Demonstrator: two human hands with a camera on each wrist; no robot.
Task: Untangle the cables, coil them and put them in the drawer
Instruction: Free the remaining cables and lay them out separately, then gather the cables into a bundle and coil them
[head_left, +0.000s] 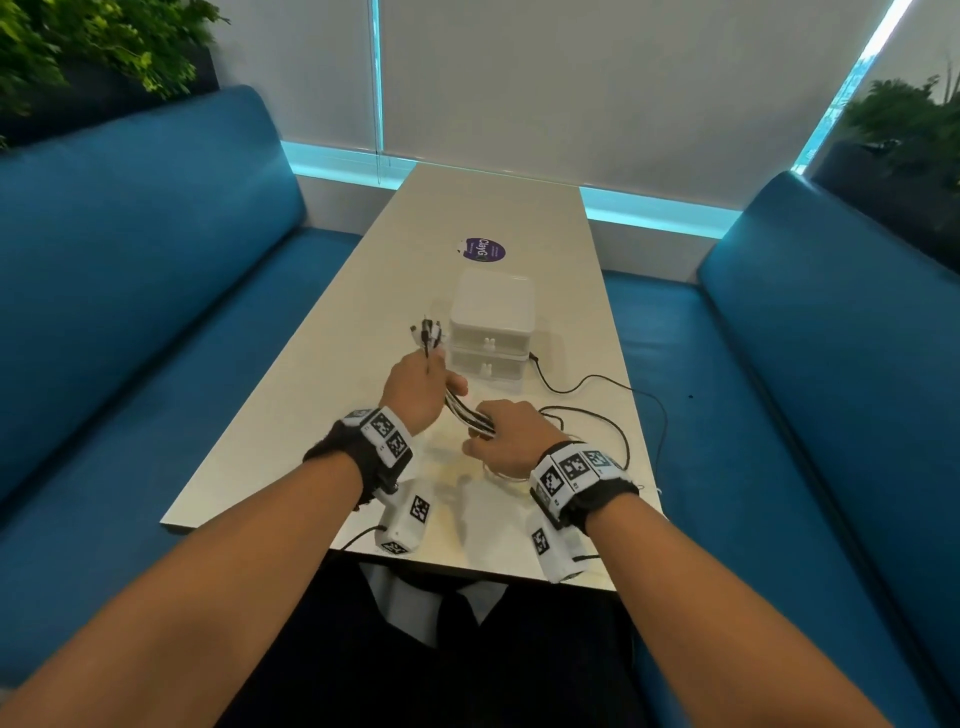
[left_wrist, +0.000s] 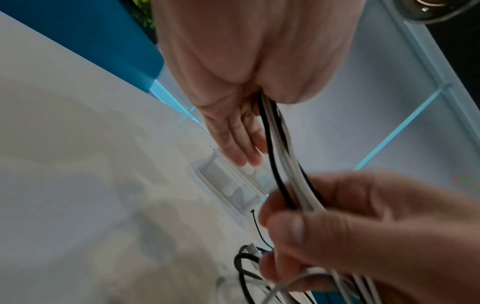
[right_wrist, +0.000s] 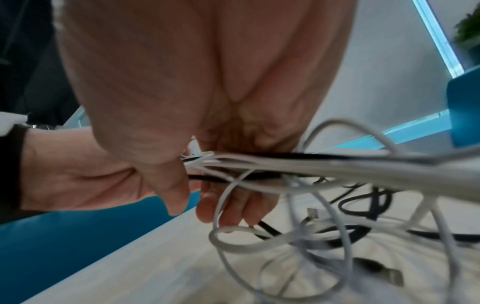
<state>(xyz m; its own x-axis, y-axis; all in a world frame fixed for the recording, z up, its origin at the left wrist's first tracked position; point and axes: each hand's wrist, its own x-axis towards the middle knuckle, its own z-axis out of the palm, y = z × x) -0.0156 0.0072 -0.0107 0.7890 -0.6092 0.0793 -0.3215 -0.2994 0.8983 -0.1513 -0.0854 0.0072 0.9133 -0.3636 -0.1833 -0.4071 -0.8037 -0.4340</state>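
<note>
A bundle of white and black cables (head_left: 465, 413) runs between my two hands above the table. My left hand (head_left: 441, 374) grips its upper part, thumb pressed on the strands (left_wrist: 275, 144), and several connector ends (head_left: 427, 332) stick up past it. My right hand (head_left: 483, 436) grips the same bundle lower down, fingers (right_wrist: 228, 205) curled round the cables (right_wrist: 285, 166). Below it, loose white and black loops (right_wrist: 285, 236) lie tangled on the table. The small white two-drawer unit (head_left: 491, 322) stands just beyond my hands, both drawers shut.
A long black cable (head_left: 597, 384) trails from beside the drawer unit over the table's right edge. A purple round sticker (head_left: 483, 249) lies behind the unit. The pale table (head_left: 322, 415) is narrow, with blue benches (head_left: 130, 312) on both sides.
</note>
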